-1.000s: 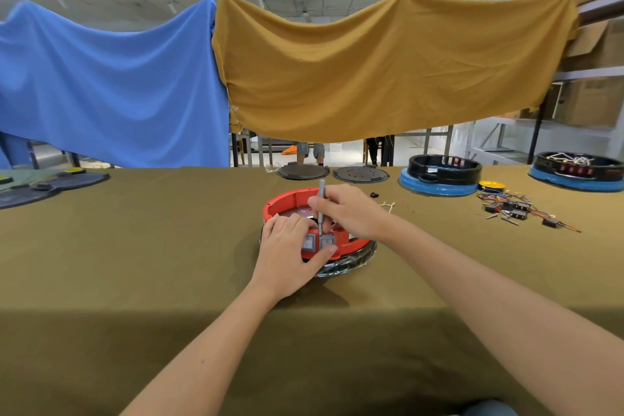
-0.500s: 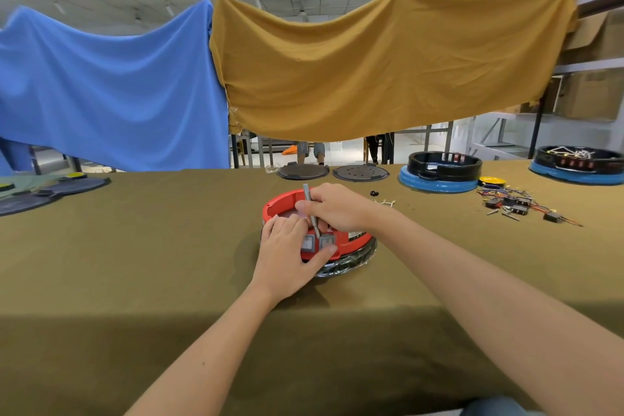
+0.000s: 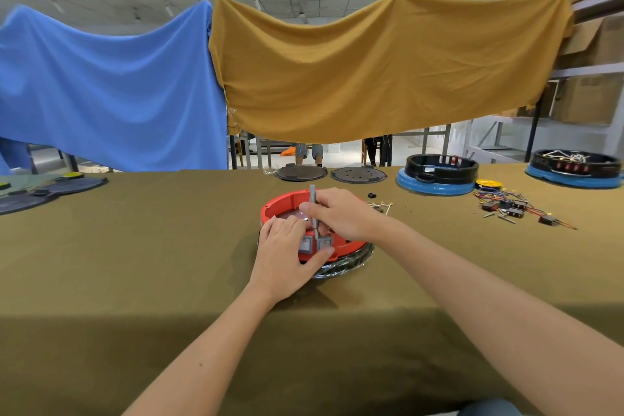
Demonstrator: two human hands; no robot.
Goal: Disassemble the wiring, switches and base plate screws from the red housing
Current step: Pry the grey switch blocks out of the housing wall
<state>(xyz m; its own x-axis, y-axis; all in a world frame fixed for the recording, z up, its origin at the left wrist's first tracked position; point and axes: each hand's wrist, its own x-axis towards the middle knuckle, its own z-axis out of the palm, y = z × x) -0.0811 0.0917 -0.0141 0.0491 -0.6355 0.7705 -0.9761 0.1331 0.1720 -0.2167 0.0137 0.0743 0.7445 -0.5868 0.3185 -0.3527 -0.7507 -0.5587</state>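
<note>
A round red housing [image 3: 282, 204] sits mid-table on a dark glossy base [image 3: 351, 265]. Two grey square switches [image 3: 312, 244] are set in its near wall. My left hand [image 3: 287, 252] grips the housing's near rim, fingers over the top and thumb under the switches. My right hand [image 3: 337, 213] holds a thin grey screwdriver [image 3: 313, 209] nearly upright, its tip down inside the housing just behind the switches. What the tip touches is hidden by my fingers.
Two dark round plates [image 3: 300, 173] [image 3: 358, 175] lie behind the housing. Two black-on-blue housings [image 3: 439, 176] [image 3: 577, 169] stand at the right. Loose wires and switches [image 3: 513, 208] and a yellow part [image 3: 488, 184] lie right of centre. Small white wire pieces [image 3: 381, 204] lie beside the housing. Dark flat parts [image 3: 50, 189] lie far left.
The screwdriver tilted left and came back nearly upright in my right hand. My left hand kept its hold on the rim.
</note>
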